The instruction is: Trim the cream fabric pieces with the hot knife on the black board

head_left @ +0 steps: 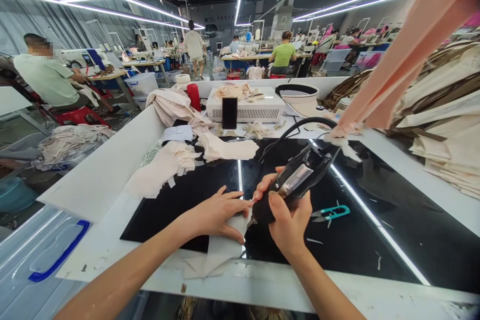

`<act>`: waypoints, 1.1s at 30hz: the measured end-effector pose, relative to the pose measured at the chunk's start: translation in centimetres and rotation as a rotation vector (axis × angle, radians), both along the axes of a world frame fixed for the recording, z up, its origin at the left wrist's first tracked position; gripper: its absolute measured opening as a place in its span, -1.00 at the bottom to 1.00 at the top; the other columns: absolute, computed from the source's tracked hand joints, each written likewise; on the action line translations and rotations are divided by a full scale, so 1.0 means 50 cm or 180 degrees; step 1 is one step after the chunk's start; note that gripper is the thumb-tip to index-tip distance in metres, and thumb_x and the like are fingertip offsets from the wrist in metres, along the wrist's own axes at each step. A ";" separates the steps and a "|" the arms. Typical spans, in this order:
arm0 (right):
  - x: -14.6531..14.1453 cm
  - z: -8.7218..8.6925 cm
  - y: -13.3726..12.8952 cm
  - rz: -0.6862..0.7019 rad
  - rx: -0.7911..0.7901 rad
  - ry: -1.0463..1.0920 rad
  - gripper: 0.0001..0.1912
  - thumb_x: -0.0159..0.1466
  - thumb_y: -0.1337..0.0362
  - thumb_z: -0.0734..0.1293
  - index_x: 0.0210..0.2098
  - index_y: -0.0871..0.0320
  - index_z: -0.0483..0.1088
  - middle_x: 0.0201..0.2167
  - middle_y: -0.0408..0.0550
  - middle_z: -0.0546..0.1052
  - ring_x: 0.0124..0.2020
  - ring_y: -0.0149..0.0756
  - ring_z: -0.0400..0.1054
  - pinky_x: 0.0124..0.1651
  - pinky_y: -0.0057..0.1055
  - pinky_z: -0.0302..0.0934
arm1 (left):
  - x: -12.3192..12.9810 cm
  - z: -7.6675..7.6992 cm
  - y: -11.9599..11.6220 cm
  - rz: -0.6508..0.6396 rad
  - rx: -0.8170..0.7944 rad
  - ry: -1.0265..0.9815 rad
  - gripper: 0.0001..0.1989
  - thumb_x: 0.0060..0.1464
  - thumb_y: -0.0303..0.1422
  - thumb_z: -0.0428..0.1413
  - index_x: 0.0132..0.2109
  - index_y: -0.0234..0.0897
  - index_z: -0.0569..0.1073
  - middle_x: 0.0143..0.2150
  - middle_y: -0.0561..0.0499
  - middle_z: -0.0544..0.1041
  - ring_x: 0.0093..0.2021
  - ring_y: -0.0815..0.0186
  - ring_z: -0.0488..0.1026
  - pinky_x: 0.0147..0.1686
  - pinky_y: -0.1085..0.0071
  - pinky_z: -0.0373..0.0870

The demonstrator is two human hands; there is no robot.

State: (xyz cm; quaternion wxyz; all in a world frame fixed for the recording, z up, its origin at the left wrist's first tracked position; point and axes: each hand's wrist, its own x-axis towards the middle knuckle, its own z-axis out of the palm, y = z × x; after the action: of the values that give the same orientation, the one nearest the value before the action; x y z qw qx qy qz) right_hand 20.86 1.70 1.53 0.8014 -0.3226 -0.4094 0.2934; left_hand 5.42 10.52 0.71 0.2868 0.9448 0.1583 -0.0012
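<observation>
My right hand [287, 215] is wrapped round a black corded hand-held electric cutter [294, 175], its pointed metal tip angled down to the left. A cable arches back from its top, and a pink cloth strap [397, 60] is tied to it. My left hand [221, 212] lies with fingers spread on a pale strip of fabric [221, 250], just left of the tip. Whether the tip touches the fabric I cannot tell. Part of the strip is hidden under my hand, and its near end hangs over the black board [168, 220]. Teal thread snips [332, 213] lie to the right.
Stacked pale fabric pieces [161, 170] sit at the left beside a white label [177, 133]. Behind stand a phone [229, 113], a vented white box [255, 110] and a red thread spool [193, 97]. Fabric piles [446, 110] line the right. Several people work farther back.
</observation>
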 end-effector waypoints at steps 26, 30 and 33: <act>-0.011 -0.010 -0.014 0.0006 0.0016 -0.0156 -0.65 0.31 0.24 0.46 0.05 -0.01 0.36 -0.31 -0.21 0.57 -0.48 -0.40 0.45 -0.36 -0.37 0.43 | -0.003 -0.023 0.008 -0.0041 0.0007 -0.0118 -0.40 0.10 -0.12 0.40 0.22 -0.05 0.43 0.39 -0.14 0.38 0.52 -0.07 0.07 0.37 -0.47 -0.19; -0.003 0.000 -0.011 0.0043 0.0083 -0.0021 -0.63 0.30 0.24 0.48 0.05 -0.03 0.37 -0.33 -0.22 0.55 -0.49 -0.40 0.44 -0.45 -0.43 0.41 | -0.003 -0.019 0.007 -0.0046 -0.0018 -0.0111 -0.44 0.12 -0.10 0.38 0.20 -0.06 0.43 0.37 -0.12 0.40 0.51 -0.06 0.08 0.36 -0.48 -0.17; 0.001 0.002 -0.009 0.0058 0.0087 0.0081 -0.62 0.29 0.25 0.48 0.05 -0.03 0.36 -0.33 -0.21 0.54 -0.52 -0.41 0.42 -0.54 -0.48 0.36 | -0.004 -0.017 0.006 -0.0027 -0.0038 -0.0108 -0.52 0.12 -0.08 0.38 0.11 -0.09 0.45 0.37 -0.08 0.41 0.51 -0.07 0.09 0.35 -0.50 -0.16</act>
State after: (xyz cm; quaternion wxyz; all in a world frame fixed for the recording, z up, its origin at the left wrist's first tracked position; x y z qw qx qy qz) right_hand 20.90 1.25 1.61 0.8082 -0.3041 -0.4060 0.2992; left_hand 5.22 10.82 -0.14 0.2951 0.9436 0.1494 0.0126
